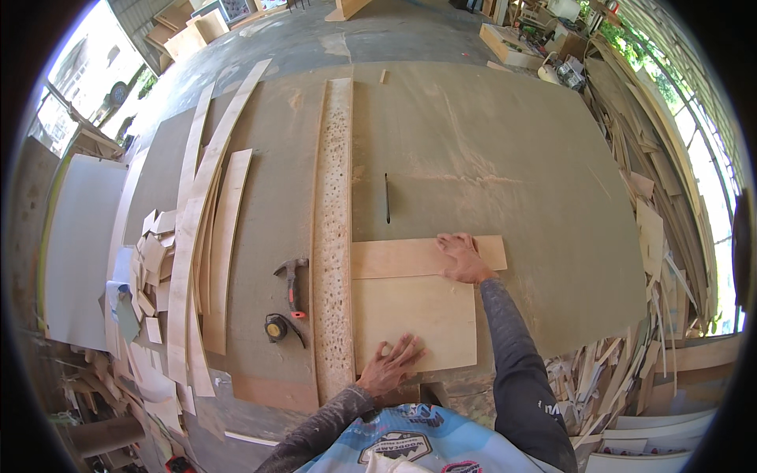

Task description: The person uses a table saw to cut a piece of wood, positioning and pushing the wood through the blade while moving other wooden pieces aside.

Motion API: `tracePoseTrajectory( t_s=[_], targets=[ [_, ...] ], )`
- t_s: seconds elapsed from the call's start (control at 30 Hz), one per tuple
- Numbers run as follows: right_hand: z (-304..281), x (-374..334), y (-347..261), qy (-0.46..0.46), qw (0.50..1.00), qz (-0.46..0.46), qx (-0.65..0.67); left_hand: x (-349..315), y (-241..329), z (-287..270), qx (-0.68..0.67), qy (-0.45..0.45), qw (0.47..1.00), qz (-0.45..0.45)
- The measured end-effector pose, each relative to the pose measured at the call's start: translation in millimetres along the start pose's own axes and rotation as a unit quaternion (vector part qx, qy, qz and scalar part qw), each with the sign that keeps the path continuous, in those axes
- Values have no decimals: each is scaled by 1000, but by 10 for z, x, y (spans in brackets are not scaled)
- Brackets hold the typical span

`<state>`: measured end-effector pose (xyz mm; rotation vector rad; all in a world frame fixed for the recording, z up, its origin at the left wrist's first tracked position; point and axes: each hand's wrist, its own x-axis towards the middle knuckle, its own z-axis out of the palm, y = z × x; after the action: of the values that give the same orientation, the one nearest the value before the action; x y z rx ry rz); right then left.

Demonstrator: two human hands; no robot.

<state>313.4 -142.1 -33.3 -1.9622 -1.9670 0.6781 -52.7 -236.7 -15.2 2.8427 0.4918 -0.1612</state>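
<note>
My left hand (392, 366) lies with its fingers spread on the lower left part of a square plywood panel (426, 319). Farther off, my right hand (464, 258) rests flat across a narrow plywood strip (394, 259), which lies along the panel's far edge. The left ends of both pieces meet a long raised wooden strip full of small holes (333, 197). Beyond the narrow plywood strip lies a thin black pencil-like stick (387, 199). Left of the holed strip are a claw hammer (294, 288) with a black and red handle and a black and yellow tape measure (277, 327).
Long plywood strips (229, 244) lie on the worktable (505, 142) at the left, near a heap of small offcuts (152, 260). Scrap wood (607, 370) is piled at the lower right. More boards (646, 150) stack along the right side. An open wooden box (511, 46) stands beyond the table.
</note>
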Motion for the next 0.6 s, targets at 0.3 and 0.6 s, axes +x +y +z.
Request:
tracePoseTrajectory(
  t_s=[0.3, 0.6],
  targets=[
    [62, 46, -126, 1, 999, 39, 30, 6, 5, 9, -78, 3, 997, -15],
    [319, -58, -106, 64, 998, 8, 24, 621, -1094, -158, -85, 73, 989, -92]
  ],
)
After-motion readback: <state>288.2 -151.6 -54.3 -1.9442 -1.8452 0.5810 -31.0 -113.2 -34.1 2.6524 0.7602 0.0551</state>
